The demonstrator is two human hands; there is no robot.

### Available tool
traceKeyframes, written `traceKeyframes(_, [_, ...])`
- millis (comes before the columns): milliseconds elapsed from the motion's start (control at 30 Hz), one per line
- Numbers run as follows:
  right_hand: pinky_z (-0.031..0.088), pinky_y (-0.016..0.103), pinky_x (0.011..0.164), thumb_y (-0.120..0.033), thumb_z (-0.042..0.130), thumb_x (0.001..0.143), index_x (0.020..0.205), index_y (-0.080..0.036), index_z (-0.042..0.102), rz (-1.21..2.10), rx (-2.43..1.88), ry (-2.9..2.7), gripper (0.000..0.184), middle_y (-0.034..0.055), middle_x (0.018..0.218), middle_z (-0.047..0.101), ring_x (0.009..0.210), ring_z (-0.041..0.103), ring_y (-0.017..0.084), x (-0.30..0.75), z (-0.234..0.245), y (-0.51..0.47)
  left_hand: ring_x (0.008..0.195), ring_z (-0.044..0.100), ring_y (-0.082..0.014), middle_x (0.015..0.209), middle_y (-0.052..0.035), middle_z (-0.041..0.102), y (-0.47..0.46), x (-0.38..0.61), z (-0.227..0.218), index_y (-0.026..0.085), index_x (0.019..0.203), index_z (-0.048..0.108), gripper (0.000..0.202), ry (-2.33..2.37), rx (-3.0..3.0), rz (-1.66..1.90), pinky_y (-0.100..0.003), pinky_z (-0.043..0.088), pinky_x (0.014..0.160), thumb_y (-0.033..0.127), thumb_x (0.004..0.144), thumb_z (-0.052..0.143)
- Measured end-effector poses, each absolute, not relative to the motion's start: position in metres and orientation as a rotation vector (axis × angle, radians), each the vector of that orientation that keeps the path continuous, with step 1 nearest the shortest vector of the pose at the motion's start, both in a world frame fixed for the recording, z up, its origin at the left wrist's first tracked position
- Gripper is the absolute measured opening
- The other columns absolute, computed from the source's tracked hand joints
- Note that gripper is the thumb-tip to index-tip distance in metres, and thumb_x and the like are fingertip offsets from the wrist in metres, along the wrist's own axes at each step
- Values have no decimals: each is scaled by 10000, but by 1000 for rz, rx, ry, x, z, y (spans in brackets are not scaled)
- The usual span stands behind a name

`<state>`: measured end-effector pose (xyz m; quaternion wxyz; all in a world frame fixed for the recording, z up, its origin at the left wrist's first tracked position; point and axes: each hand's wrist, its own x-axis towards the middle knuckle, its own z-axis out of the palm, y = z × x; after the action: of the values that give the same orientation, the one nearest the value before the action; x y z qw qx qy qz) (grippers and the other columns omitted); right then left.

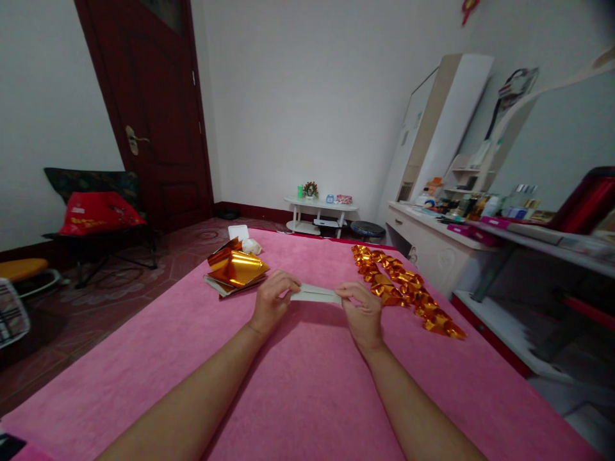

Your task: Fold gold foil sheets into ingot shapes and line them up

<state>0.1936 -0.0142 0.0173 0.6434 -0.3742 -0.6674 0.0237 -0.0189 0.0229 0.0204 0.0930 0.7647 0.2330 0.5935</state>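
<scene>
A folded strip of pale paper (pixel 317 294) is stretched level between my two hands, just above the pink cloth (pixel 307 384). Its left end is pinched by my left hand (pixel 275 298), its right end by my right hand (pixel 361 312). Left of my left hand lies a loose stack of gold foil paper sheets (pixel 237 267), some curling up. Beyond my right hand, folded gold foil pieces (pixel 406 282) sit in rows on the cloth. The undersides of my fingers are hidden.
A small whitish lump (pixel 251 246) and a white card (pixel 237 232) lie behind the foil stack. On the right stands a dressing table (pixel 432 234) crowded with bottles. A low white stand (pixel 319 203) is by the far wall; a chair with a red bag (pixel 100 212) stands left.
</scene>
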Motion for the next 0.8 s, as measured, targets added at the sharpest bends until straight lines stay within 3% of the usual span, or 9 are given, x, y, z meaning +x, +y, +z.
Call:
traceKeyframes(133, [479,318,724,-127,607,741,724,-204,676,107,-893,-1457,105,20,737,661,734,608,178,190,19,-14,731,592,-163,737,-42,667,26,-16,19,171,696,657,81,692,2111,1772,-289,444,727,155,765,618])
traceKeyframes(233, [466,290,659,-210,636,737,742,-187,673,352,-984,-1311,44,12,698,651,670,590,165,186,23,-14,642,576,-136,683,-28,659,27,-10,20,155,702,659,56,847,1738,1663,-248,433,643,204,720,679])
traceKeyframes(367, [432,245,597,-234,660,703,813,-176,655,739,-956,-1124,124,-6,674,640,619,571,137,182,27,-13,521,533,-88,569,38,601,28,-5,19,167,887,586,289,748,1278,1517,-192,403,553,268,670,747])
traceKeyframes(467, [403,219,570,-201,677,673,907,-205,628,834,-879,-1028,240,-40,637,618,579,549,116,180,26,-11,481,510,-64,545,62,577,30,-4,15,181,908,545,356,658,1153,1459,-160,364,510,282,651,770])
traceKeyframes(633, [427,235,606,-198,671,637,732,-186,688,876,-879,-990,97,-13,694,650,634,574,128,180,24,-9,515,537,-68,621,20,622,37,-4,6,147,808,622,302,647,1076,1394,-167,382,511,278,601,799])
traceKeyframes(800, [465,287,686,-231,680,624,785,-190,738,894,-960,-1066,176,29,796,712,727,619,178,181,27,-11,636,621,-128,771,-63,698,39,-6,2,116,869,690,315,609,1056,1325,-236,469,629,266,615,799])
